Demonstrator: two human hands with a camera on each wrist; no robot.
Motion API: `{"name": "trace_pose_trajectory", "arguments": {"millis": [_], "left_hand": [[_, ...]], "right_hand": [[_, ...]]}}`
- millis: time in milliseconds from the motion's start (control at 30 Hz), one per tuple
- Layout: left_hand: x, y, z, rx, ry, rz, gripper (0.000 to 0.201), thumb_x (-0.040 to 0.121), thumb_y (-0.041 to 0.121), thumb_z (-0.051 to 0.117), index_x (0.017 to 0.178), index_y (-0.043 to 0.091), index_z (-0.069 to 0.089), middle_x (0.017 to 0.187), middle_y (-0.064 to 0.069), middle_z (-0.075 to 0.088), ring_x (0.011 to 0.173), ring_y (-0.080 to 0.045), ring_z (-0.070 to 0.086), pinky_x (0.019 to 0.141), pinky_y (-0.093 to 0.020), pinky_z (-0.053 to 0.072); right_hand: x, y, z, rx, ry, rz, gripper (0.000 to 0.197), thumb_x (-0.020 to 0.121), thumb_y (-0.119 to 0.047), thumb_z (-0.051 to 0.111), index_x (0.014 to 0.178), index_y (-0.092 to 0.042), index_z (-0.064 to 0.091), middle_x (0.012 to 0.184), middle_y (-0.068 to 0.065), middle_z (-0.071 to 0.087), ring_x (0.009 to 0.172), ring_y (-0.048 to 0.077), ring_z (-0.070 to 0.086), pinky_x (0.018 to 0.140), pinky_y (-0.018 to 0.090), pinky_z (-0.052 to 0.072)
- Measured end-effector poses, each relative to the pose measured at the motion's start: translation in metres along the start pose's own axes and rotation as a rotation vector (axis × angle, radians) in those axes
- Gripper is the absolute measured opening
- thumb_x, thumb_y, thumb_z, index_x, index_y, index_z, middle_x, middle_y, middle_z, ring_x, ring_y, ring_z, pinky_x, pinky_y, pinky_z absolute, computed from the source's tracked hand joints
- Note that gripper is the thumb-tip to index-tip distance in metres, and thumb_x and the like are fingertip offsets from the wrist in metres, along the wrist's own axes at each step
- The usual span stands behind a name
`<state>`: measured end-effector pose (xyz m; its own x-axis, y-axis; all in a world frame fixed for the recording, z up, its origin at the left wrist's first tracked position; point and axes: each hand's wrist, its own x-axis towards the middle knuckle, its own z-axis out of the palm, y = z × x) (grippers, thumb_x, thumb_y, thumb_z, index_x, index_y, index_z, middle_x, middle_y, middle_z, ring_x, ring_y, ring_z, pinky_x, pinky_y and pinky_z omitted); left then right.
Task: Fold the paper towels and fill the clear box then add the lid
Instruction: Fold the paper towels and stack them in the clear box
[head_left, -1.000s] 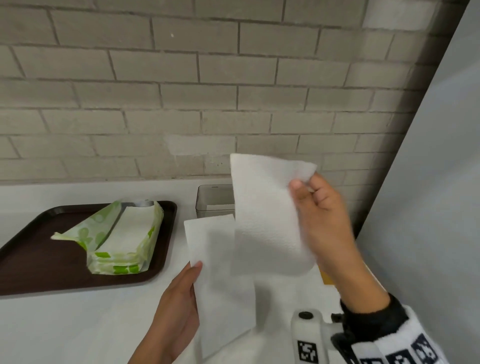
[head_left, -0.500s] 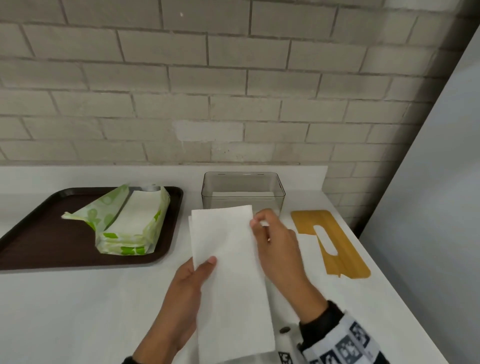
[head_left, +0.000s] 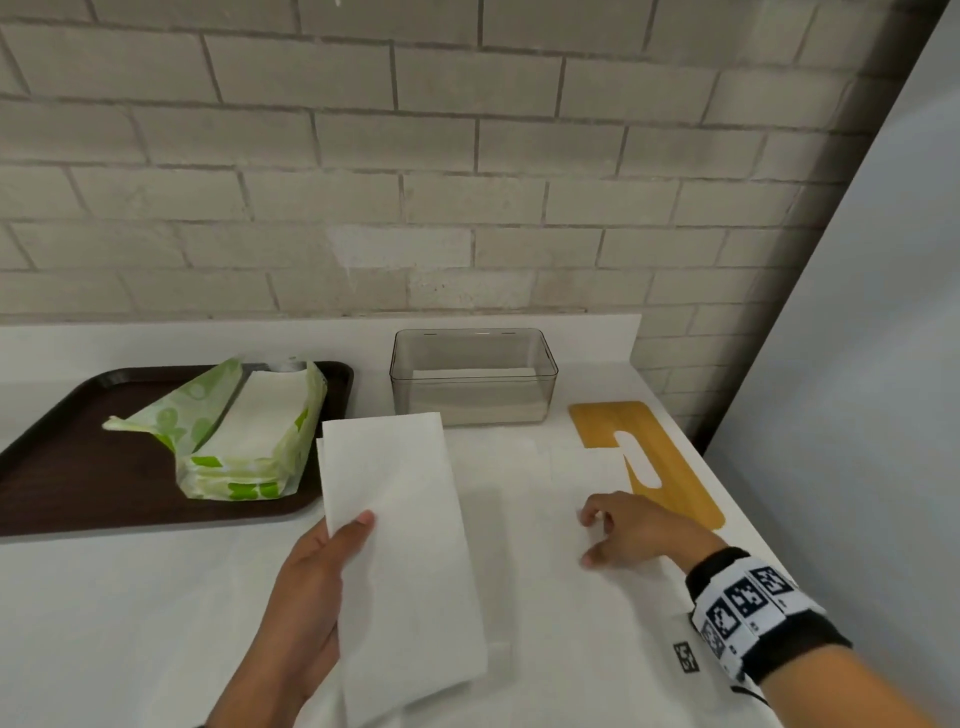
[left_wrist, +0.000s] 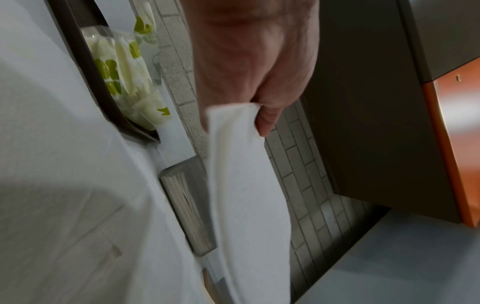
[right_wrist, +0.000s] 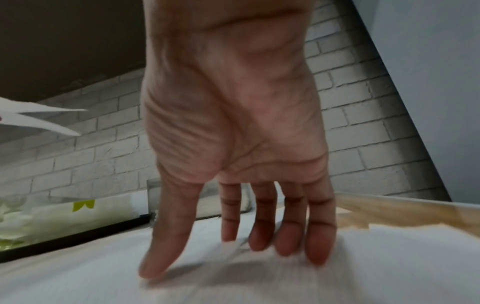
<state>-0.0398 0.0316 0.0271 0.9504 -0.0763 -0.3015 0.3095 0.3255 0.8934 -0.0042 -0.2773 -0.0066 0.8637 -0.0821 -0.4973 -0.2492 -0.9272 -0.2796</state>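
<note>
Left hand (head_left: 306, 587) pinches a folded towel (head_left: 400, 545) above the counter (head_left: 130, 613), thumb on top. Right hand (head_left: 628, 530), fingers spread loose, seems to touch another sheet (head_left: 582, 467) lying flat. Behind stand the box (head_left: 472, 376), and the lid (head_left: 670, 467) to its right.
</note>
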Motion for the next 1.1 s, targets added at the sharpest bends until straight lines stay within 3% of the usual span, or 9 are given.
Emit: {"name": "trace_pose_trajectory", "arguments": {"millis": [133, 267, 367, 533, 600, 700, 833, 1000, 1100], "left_hand": [[0.001, -0.004, 0.007, 0.042, -0.001, -0.024, 0.023, 0.092, 0.019, 0.055, 0.112, 0.012, 0.064, 0.100, -0.014, 0.073, 0.094, -0.037, 0.067, 0.086, -0.050, 0.051], [0.000, -0.005, 0.014, 0.019, -0.009, -0.030, 0.019, 0.094, 0.017, 0.052, 0.106, 0.011, 0.066, 0.096, -0.013, 0.074, 0.092, -0.035, 0.067, 0.081, -0.044, 0.052], [-0.002, -0.005, 0.017, -0.056, -0.013, -0.043, 0.019, 0.095, 0.015, 0.051, 0.105, 0.009, 0.066, 0.097, -0.013, 0.074, 0.093, -0.033, 0.068, 0.078, -0.040, 0.052], [-0.001, -0.005, 0.019, -0.140, 0.011, -0.059, 0.026, 0.093, 0.017, 0.053, 0.115, 0.009, 0.062, 0.105, -0.012, 0.072, 0.099, -0.031, 0.066, 0.081, -0.042, 0.051], [0.000, -0.005, 0.020, -0.160, 0.002, -0.074, 0.029, 0.093, 0.019, 0.054, 0.118, 0.008, 0.061, 0.107, -0.012, 0.071, 0.100, -0.031, 0.066, 0.085, -0.043, 0.050], [-0.003, -0.004, 0.022, -0.177, -0.044, -0.108, 0.031, 0.092, 0.022, 0.053, 0.119, 0.007, 0.061, 0.107, -0.013, 0.071, 0.101, -0.032, 0.066, 0.089, -0.044, 0.049], [-0.009, -0.005, 0.024, -0.143, -0.091, -0.135, 0.033, 0.094, 0.028, 0.051, 0.116, 0.008, 0.063, 0.106, -0.013, 0.072, 0.099, -0.030, 0.068, 0.089, -0.044, 0.049], [-0.009, -0.012, 0.014, -0.088, -0.086, -0.135, 0.063, 0.080, 0.060, 0.043, 0.126, 0.019, 0.056, 0.116, -0.009, 0.068, 0.109, -0.028, 0.062, 0.100, -0.047, 0.044], [-0.011, -0.016, 0.008, -0.019, -0.130, -0.070, 0.056, 0.076, 0.039, 0.057, 0.126, 0.015, 0.056, 0.115, -0.011, 0.069, 0.106, -0.033, 0.064, 0.098, -0.050, 0.046]], "right_hand": [[0.005, -0.002, 0.014, -0.010, 0.050, 0.003, 0.052, 0.074, -0.034, 0.076, 0.116, -0.025, 0.048, 0.113, -0.002, 0.045, 0.108, 0.019, 0.047, 0.089, 0.027, 0.042], [-0.006, -0.004, 0.007, 0.182, 0.261, -0.122, 0.023, 0.078, -0.013, 0.071, 0.073, -0.019, 0.049, 0.085, -0.007, 0.052, 0.077, 0.004, 0.050, 0.067, 0.015, 0.039], [-0.033, -0.013, -0.013, 0.636, 0.286, -0.320, 0.021, 0.081, -0.005, 0.068, 0.071, -0.016, 0.054, 0.085, 0.000, 0.062, 0.078, 0.011, 0.056, 0.065, 0.011, 0.040], [-0.084, -0.050, -0.040, 1.260, 0.176, -0.679, 0.033, 0.055, -0.043, 0.085, 0.075, -0.023, 0.069, 0.070, 0.003, 0.064, 0.064, 0.012, 0.061, 0.056, 0.018, 0.049], [-0.089, -0.068, -0.043, 1.363, 0.266, -0.765, 0.028, 0.061, -0.040, 0.081, 0.077, -0.021, 0.069, 0.070, -0.003, 0.067, 0.062, 0.008, 0.062, 0.057, 0.017, 0.050], [-0.081, -0.100, -0.037, 1.250, 0.566, -0.734, 0.006, 0.084, -0.017, 0.063, 0.078, -0.019, 0.062, 0.068, -0.006, 0.063, 0.060, 0.006, 0.055, 0.056, 0.016, 0.045], [-0.062, -0.135, -0.005, 0.809, 0.887, -0.589, 0.013, 0.096, -0.023, 0.049, 0.084, -0.026, 0.054, 0.070, -0.001, 0.061, 0.059, 0.012, 0.051, 0.057, 0.024, 0.041], [-0.047, -0.154, 0.023, 0.635, 0.900, -0.469, 0.020, 0.100, -0.031, 0.034, 0.100, -0.021, 0.051, 0.054, -0.011, 0.041, 0.047, 0.006, 0.038, 0.047, 0.017, 0.028], [-0.050, -0.162, 0.028, 0.594, 0.777, -0.524, 0.030, 0.099, -0.032, 0.035, 0.127, -0.024, 0.043, 0.072, -0.016, 0.048, 0.062, 0.002, 0.044, 0.060, 0.019, 0.036]]}}
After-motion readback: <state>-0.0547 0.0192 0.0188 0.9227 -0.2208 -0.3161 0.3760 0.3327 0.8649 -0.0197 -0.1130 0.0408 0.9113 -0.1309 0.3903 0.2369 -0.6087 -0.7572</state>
